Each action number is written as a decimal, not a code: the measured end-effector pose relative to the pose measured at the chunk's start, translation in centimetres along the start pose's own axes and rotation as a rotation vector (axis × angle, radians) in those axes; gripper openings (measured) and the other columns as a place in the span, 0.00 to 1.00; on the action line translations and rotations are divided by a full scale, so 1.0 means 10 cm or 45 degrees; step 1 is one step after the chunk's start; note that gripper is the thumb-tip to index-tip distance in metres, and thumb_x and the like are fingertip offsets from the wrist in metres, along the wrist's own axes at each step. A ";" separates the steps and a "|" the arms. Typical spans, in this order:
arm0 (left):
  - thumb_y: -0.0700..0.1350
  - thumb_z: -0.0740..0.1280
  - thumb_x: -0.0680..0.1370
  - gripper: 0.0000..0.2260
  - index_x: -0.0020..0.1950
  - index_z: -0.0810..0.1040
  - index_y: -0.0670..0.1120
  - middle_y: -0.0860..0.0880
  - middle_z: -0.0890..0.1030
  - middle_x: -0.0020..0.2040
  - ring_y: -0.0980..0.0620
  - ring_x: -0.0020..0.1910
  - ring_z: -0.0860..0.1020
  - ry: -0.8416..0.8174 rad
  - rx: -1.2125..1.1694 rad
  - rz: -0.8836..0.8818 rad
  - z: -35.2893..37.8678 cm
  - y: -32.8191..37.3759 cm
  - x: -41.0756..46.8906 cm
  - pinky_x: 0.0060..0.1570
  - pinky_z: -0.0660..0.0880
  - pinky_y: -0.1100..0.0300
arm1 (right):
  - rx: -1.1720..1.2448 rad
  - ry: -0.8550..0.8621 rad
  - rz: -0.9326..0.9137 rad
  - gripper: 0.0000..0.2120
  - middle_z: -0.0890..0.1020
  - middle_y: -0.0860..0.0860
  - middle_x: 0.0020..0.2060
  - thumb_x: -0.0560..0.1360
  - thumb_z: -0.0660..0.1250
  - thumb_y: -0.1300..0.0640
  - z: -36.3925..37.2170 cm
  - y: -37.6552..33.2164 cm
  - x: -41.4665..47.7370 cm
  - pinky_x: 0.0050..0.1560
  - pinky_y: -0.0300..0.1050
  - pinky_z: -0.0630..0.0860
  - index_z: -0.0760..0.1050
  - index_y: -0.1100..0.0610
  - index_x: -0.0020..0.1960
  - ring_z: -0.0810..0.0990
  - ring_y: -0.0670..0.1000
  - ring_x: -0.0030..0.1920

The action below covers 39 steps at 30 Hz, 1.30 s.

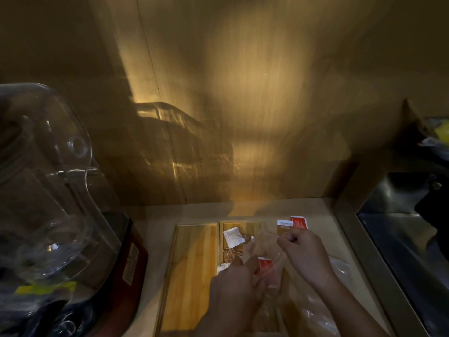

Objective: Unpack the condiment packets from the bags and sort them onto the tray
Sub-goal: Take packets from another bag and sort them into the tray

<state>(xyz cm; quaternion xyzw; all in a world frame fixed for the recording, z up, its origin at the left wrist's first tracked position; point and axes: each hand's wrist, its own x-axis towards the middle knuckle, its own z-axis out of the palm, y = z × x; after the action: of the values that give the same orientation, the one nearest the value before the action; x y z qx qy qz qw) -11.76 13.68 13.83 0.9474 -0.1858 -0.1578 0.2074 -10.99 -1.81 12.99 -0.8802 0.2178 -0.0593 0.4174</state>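
Hands are seen low over a wooden tray on the pale worktop: the left hand is closed on a clear plastic bag with a red packet at its fingertips, and the right hand is fisted, pinching the bag's upper edge. A white packet and brown packets are lain in the tray's middle compartment, the left compartment showing bare wood, while a brown-and-white packet and a red packet are seen just behind the right hand. A clear blender jar is stood at left.
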 end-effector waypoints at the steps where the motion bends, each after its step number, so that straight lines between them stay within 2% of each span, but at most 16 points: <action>1: 0.57 0.57 0.77 0.14 0.59 0.71 0.53 0.47 0.77 0.58 0.45 0.56 0.77 0.012 0.015 -0.021 0.01 -0.03 0.03 0.53 0.73 0.54 | 0.040 0.000 0.001 0.16 0.69 0.53 0.24 0.69 0.66 0.60 0.00 0.01 0.01 0.35 0.46 0.65 0.65 0.56 0.25 0.70 0.51 0.29; 4: 0.53 0.58 0.78 0.12 0.60 0.73 0.54 0.47 0.80 0.56 0.45 0.54 0.78 0.074 -0.022 -0.033 -0.02 -0.08 0.09 0.51 0.75 0.53 | 0.171 -0.007 0.005 0.16 0.68 0.54 0.24 0.69 0.66 0.63 0.00 0.02 0.02 0.36 0.45 0.65 0.65 0.57 0.26 0.69 0.51 0.29; 7: 0.46 0.60 0.77 0.08 0.51 0.77 0.51 0.49 0.82 0.51 0.49 0.51 0.79 0.106 -0.226 -0.026 -0.03 -0.07 0.14 0.45 0.73 0.58 | 0.260 0.002 -0.010 0.14 0.68 0.53 0.24 0.69 0.66 0.65 -0.01 0.02 0.01 0.34 0.43 0.63 0.67 0.59 0.27 0.69 0.50 0.29; 10: 0.41 0.59 0.76 0.06 0.43 0.75 0.48 0.47 0.81 0.46 0.47 0.47 0.78 0.170 -0.296 0.054 -0.07 -0.06 0.15 0.41 0.71 0.55 | 0.382 -0.055 -0.040 0.13 0.68 0.51 0.23 0.70 0.65 0.67 0.00 0.06 0.03 0.31 0.40 0.64 0.69 0.61 0.28 0.68 0.45 0.26; 12: 0.41 0.59 0.76 0.06 0.43 0.74 0.46 0.47 0.80 0.45 0.48 0.46 0.78 0.240 -0.295 0.148 -0.13 -0.07 0.16 0.42 0.71 0.54 | 0.555 -0.097 -0.021 0.15 0.68 0.46 0.20 0.74 0.64 0.65 0.00 0.11 0.05 0.25 0.33 0.62 0.70 0.61 0.28 0.66 0.41 0.21; 14: 0.42 0.58 0.76 0.06 0.44 0.75 0.46 0.50 0.78 0.42 0.50 0.44 0.77 0.309 -0.307 0.233 -0.24 -0.08 0.17 0.41 0.69 0.57 | 0.811 -0.113 0.041 0.15 0.69 0.48 0.20 0.76 0.62 0.63 -0.03 0.19 0.05 0.23 0.34 0.61 0.72 0.61 0.30 0.65 0.42 0.20; 17: 0.42 0.59 0.75 0.05 0.42 0.74 0.47 0.52 0.78 0.40 0.51 0.41 0.76 0.356 -0.299 0.363 -0.46 -0.03 0.21 0.40 0.71 0.55 | 1.030 -0.107 0.094 0.10 0.71 0.53 0.26 0.75 0.62 0.63 -0.05 0.34 0.06 0.29 0.41 0.63 0.75 0.61 0.36 0.68 0.48 0.26; 19: 0.41 0.60 0.77 0.05 0.43 0.75 0.46 0.51 0.78 0.39 0.52 0.41 0.76 0.365 -0.255 0.424 -0.62 0.03 0.19 0.40 0.72 0.54 | 1.069 -0.177 0.143 0.03 0.77 0.54 0.36 0.72 0.66 0.65 0.00 0.44 0.06 0.34 0.41 0.67 0.78 0.60 0.44 0.74 0.49 0.34; 22: 0.41 0.61 0.78 0.05 0.45 0.76 0.45 0.49 0.80 0.41 0.53 0.42 0.76 0.402 -0.251 0.524 -0.85 0.12 0.11 0.42 0.73 0.53 | 1.076 -0.422 0.242 0.22 0.83 0.53 0.49 0.63 0.74 0.62 0.12 0.62 0.04 0.43 0.38 0.74 0.76 0.59 0.56 0.81 0.49 0.46; 24: 0.41 0.61 0.78 0.05 0.46 0.76 0.45 0.50 0.80 0.41 0.56 0.42 0.76 0.395 -0.337 0.530 -0.98 0.14 0.05 0.44 0.74 0.54 | 1.133 -0.660 0.296 0.33 0.84 0.53 0.53 0.55 0.80 0.56 0.22 0.70 0.00 0.48 0.43 0.76 0.76 0.58 0.59 0.82 0.51 0.51; 26: 0.42 0.62 0.78 0.05 0.45 0.77 0.46 0.52 0.79 0.40 0.57 0.43 0.77 0.375 -0.449 0.513 -1.09 0.14 0.00 0.44 0.75 0.56 | 1.227 -0.845 0.294 0.34 0.83 0.57 0.54 0.55 0.80 0.57 0.29 0.70 -0.06 0.52 0.52 0.75 0.76 0.59 0.60 0.81 0.56 0.53; 27: 0.42 0.62 0.78 0.05 0.45 0.77 0.47 0.52 0.79 0.39 0.57 0.42 0.77 0.363 -0.511 0.504 -1.13 0.13 -0.02 0.44 0.76 0.57 | 1.272 -0.883 0.269 0.31 0.83 0.59 0.52 0.57 0.78 0.59 0.32 0.69 -0.08 0.51 0.54 0.76 0.76 0.60 0.60 0.81 0.57 0.52; 29: 0.41 0.62 0.78 0.05 0.44 0.77 0.47 0.51 0.79 0.39 0.56 0.41 0.79 0.350 -0.633 0.473 -1.19 0.12 -0.04 0.43 0.77 0.58 | 1.384 -0.890 0.236 0.29 0.84 0.62 0.46 0.58 0.78 0.60 0.35 0.66 -0.11 0.43 0.51 0.80 0.76 0.65 0.57 0.82 0.57 0.44; 33: 0.39 0.62 0.78 0.06 0.45 0.77 0.44 0.46 0.80 0.39 0.48 0.40 0.80 0.412 -0.850 0.348 -1.23 0.00 0.02 0.43 0.78 0.56 | 1.397 -0.824 0.229 0.26 0.84 0.59 0.34 0.50 0.83 0.55 0.37 0.60 -0.12 0.30 0.42 0.79 0.82 0.66 0.43 0.81 0.50 0.30; 37: 0.37 0.61 0.77 0.06 0.45 0.78 0.42 0.47 0.80 0.36 0.54 0.35 0.79 0.464 -1.021 0.171 -1.19 -0.26 0.11 0.35 0.79 0.63 | 1.309 -0.717 0.297 0.29 0.83 0.60 0.30 0.46 0.83 0.51 0.39 0.65 -0.08 0.26 0.41 0.76 0.80 0.69 0.40 0.80 0.51 0.26; 39: 0.36 0.61 0.77 0.06 0.46 0.78 0.40 0.47 0.79 0.35 0.54 0.33 0.79 0.494 -1.122 0.051 -1.13 -0.43 0.16 0.31 0.78 0.65 | 1.270 -0.690 0.332 0.28 0.83 0.62 0.29 0.49 0.83 0.53 0.40 0.65 -0.08 0.25 0.42 0.76 0.79 0.70 0.39 0.80 0.52 0.25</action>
<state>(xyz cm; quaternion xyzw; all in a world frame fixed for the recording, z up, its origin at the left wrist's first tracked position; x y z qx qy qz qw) -4.88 20.46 21.26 0.7775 -0.0775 -0.0378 0.6229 -12.71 -2.26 5.55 -0.5269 0.1555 0.1245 0.8262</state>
